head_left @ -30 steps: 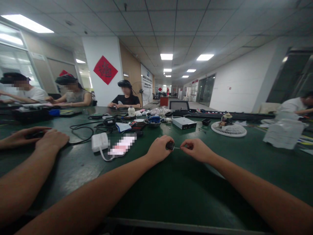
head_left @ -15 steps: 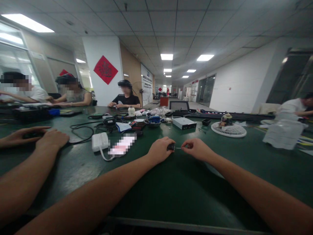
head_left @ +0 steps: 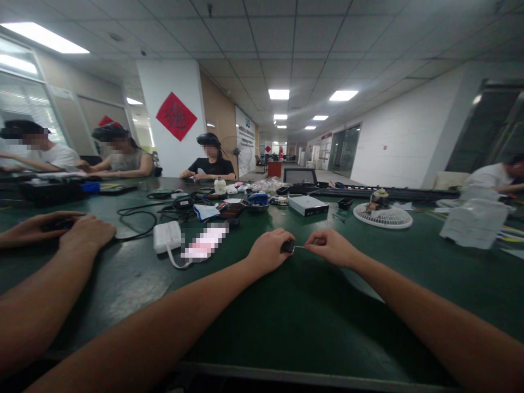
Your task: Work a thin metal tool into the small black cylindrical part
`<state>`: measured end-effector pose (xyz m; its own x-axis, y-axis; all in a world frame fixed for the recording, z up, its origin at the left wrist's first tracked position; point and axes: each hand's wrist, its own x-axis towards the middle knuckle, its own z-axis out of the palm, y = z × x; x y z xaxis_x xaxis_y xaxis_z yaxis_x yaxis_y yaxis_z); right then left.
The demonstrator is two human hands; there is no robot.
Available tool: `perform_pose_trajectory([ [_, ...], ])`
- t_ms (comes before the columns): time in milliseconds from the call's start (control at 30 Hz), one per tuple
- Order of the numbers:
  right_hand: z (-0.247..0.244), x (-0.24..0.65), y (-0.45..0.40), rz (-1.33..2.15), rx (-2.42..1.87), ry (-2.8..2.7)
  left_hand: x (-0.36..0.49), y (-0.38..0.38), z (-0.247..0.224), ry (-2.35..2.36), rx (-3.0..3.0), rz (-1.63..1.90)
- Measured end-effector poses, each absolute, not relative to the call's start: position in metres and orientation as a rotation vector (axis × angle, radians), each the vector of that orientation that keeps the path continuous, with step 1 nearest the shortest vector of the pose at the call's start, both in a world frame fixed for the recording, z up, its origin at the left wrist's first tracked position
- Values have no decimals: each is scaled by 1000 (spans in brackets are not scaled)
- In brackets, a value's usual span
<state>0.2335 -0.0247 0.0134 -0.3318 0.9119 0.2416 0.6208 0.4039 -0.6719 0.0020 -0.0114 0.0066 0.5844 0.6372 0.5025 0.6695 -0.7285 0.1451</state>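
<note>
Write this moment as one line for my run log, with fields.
left hand: holds small black part | right hand: pinches thin wire

The left hand (head_left: 268, 252) pinches a small black part (head_left: 287, 246); the right hand (head_left: 329, 247) pinches a thin wire (head_left: 299, 246) running from it. A white power adapter (head_left: 167, 237) lies left of the left hand.

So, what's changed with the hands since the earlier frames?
The left hand edged slightly rightward, carrying the small black part; the right hand shifted slightly too, pinching the thin silvery wire. Nothing was taken or let go. The white rectangular power adapter and the co-worker's hands stayed put.
</note>
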Motion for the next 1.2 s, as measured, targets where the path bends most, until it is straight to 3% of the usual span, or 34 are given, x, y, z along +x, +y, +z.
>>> perform_pose_trajectory([
  [100, 15, 234, -24, 706, -1276, -2007, 4, -12, 7, -1104, -2746, -797],
  [300, 19, 225, -33, 370, -1389, -2142, 5, -8, 4, -1248, -2744, -831],
  [533, 22, 217, -45, 518, -1227, -2192, 5, -10, 6, -1386, -2697, -724],
  [900, 32, 212, -55, 153, -1416, -2206, 8, -19, 11, -1554, -2541, -528],
  [1200, 22, 218, -44, 449, -1277, -2143, 7, -22, 16, -1489, -2520, -432],
])
